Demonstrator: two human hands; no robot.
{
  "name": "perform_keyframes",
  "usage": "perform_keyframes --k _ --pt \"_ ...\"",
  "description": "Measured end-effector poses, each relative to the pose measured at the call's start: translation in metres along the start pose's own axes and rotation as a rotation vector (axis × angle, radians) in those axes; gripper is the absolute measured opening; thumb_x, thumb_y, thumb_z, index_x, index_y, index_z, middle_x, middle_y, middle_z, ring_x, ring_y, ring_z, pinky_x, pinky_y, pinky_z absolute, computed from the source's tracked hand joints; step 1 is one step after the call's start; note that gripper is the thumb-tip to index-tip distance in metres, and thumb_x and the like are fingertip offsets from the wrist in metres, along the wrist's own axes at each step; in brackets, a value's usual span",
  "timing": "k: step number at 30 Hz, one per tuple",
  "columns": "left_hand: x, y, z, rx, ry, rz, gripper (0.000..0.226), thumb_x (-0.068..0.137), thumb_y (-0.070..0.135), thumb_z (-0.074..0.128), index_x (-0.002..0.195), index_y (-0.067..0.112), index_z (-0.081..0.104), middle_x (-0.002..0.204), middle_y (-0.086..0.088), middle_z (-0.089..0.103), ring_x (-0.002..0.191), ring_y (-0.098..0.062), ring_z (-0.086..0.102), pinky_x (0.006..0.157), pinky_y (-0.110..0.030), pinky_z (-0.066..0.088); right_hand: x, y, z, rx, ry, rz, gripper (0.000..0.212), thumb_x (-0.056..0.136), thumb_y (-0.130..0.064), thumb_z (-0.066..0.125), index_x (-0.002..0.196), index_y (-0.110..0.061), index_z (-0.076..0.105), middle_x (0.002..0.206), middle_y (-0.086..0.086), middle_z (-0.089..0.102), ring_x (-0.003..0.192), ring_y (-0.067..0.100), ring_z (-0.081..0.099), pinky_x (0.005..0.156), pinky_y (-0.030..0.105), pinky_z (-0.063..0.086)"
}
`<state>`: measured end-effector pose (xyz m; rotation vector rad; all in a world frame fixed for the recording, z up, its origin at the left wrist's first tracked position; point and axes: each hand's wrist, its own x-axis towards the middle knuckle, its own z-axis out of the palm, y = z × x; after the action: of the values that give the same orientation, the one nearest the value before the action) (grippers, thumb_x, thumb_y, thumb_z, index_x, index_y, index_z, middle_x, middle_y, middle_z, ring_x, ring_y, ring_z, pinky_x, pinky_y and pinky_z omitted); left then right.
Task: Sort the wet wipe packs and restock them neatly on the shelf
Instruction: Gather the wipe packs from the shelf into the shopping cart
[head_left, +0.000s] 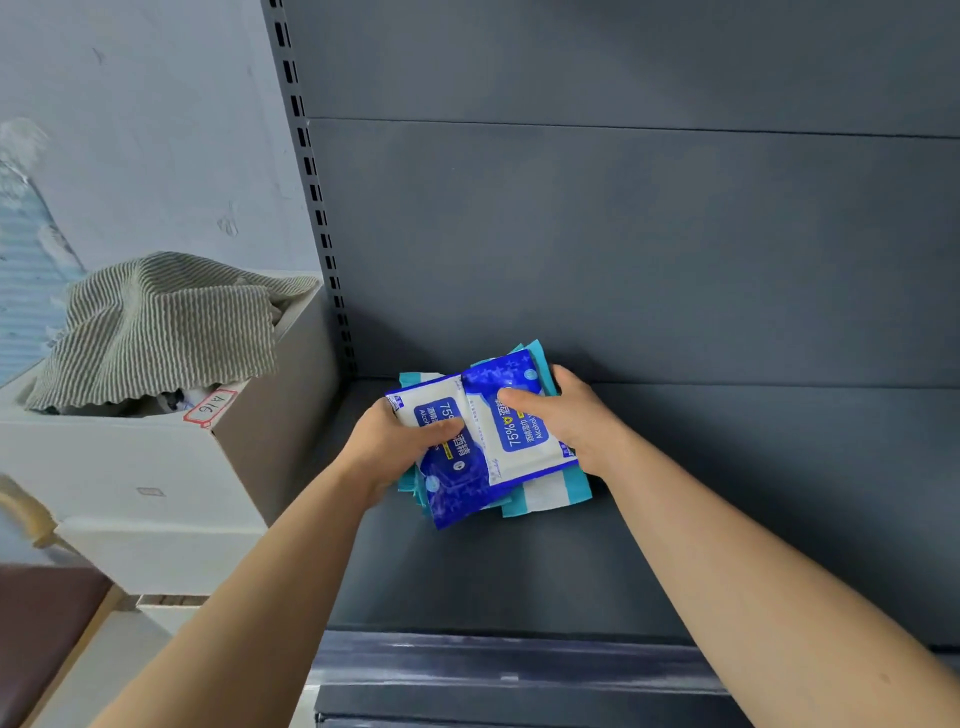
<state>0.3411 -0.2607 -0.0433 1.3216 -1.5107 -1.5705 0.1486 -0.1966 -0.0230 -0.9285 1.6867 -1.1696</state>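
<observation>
Your left grip (395, 441) curls around one blue wipe pack (454, 488). Your right grip (571, 415) pinches a second blue pack (519, 431), thumb on top. Both packs lie over teal packs (550, 493), low at the shelf (519, 571), near its back left corner.

Left arm (249, 587): bare, extended from lower left, forearm straight, wrist in line with it.
Left hand (395, 441): grips the near-left side of the packs (519, 441); thumb lies across the top, fingers are hidden beneath, probably curled under.
Right arm (753, 571): bare, extended from lower right, angled in towards the left arm.
Right hand (571, 415): grips the right side of the same stack; thumb presses on the top pack, fingers curl round the far edge.
Thumbs: near each other, not touching.
</observation>
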Motion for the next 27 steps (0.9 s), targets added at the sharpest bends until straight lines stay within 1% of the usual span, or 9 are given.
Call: perform_keyframes --k 2,3,6,8,13,18,22,25,27 --pt "-0.013 0.000 0.009 -0.064 -0.068 0.028 0.052 0.067 0.027 0.085 0.111 0.013 0.062 0.099 -0.003 0.075 0.088 -0.019 0.073 0.081 -0.044 0.058 -0.015 0.002 -0.011 0.018 0.023 -0.012 0.044 0.075 -0.039 0.079 0.106 -0.025 0.051 0.093 0.000 0.073 0.076 0.015 0.073 0.070 0.038 0.061" --pt "-0.021 0.001 0.015 -0.095 -0.086 0.035 0.061 0.061 0.031 0.086 0.113 0.013 0.060 0.100 -0.003 0.075 0.089 -0.021 0.073 0.084 -0.047 0.057 -0.023 0.004 -0.017 0.032 0.039 -0.013 0.041 0.075 -0.038 0.079 0.103 -0.026 0.051 0.092 0.000 0.073 0.076 0.015 0.073 0.068 0.037 0.061" --pt "-0.041 0.006 0.038 -0.190 -0.116 0.053 0.077 0.053 0.033 0.087 0.119 0.013 0.052 0.102 -0.004 0.074 0.089 -0.022 0.073 0.082 -0.047 0.058 -0.053 0.011 -0.041 0.091 0.097 -0.025 0.038 0.075 -0.037 0.079 0.101 -0.028 0.054 0.089 -0.002 0.074 0.076 0.016 0.074 0.065 0.035 0.060" --pt "-0.055 0.015 0.058 -0.226 -0.161 0.088 0.074 0.056 0.030 0.086 0.119 0.013 0.051 0.101 -0.004 0.074 0.086 -0.022 0.073 0.077 -0.043 0.060 -0.075 0.015 -0.061 0.137 0.151 -0.051 0.038 0.075 -0.036 0.079 0.104 -0.027 0.055 0.088 -0.003 0.075 0.077 0.017 0.074 0.063 0.035 0.060" --pt "-0.090 0.038 0.126 -0.282 -0.289 0.158 0.070 0.058 0.025 0.085 0.118 0.012 0.050 0.097 -0.003 0.075 0.083 -0.024 0.073 0.073 -0.041 0.060 -0.135 0.022 -0.122 0.209 0.315 -0.105 0.041 0.076 -0.031 0.079 0.110 -0.022 0.058 0.092 0.001 0.075 0.082 0.023 0.073 0.073 0.044 0.060" --pt "-0.120 0.053 0.216 -0.270 -0.429 0.176 0.075 0.053 0.031 0.085 0.117 0.014 0.050 0.100 -0.003 0.074 0.084 -0.023 0.073 0.075 -0.042 0.059 -0.194 0.035 -0.200 0.183 0.486 -0.112 0.040 0.076 -0.037 0.077 0.109 -0.026 0.056 0.091 -0.005 0.075 0.079 0.016 0.074 0.061 0.032 0.059" --pt "-0.143 0.061 0.303 -0.262 -0.535 0.165 0.077 0.049 0.032 0.084 0.116 0.015 0.049 0.099 -0.003 0.073 0.082 -0.021 0.074 0.069 -0.038 0.059 -0.235 0.061 -0.273 0.178 0.639 -0.090 0.044 0.075 -0.041 0.077 0.111 -0.028 0.055 0.092 -0.006 0.075 0.079 0.017 0.073 0.071 0.040 0.060" --pt "-0.162 0.066 0.377 -0.247 -0.607 0.155 0.072 0.054 0.029 0.085 0.115 0.016 0.049 0.099 -0.003 0.073 0.081 -0.020 0.074 0.070 -0.038 0.059 -0.266 0.080 -0.334 0.220 0.723 -0.087 0.037 0.075 -0.036 0.077 0.105 -0.030 0.056 0.085 -0.007 0.075 0.074 0.016 0.073 0.060 0.032 0.059" --pt "-0.175 0.069 0.429 -0.245 -0.651 0.154 0.064 0.063 0.023 0.085 0.115 0.016 0.049 0.100 -0.003 0.073 0.081 -0.020 0.074 0.069 -0.037 0.060 -0.285 0.093 -0.380 0.245 0.760 -0.079 0.038 0.075 -0.033 0.078 0.106 -0.029 0.056 0.086 -0.003 0.075 0.075 0.019 0.074 0.060 0.034 0.059"
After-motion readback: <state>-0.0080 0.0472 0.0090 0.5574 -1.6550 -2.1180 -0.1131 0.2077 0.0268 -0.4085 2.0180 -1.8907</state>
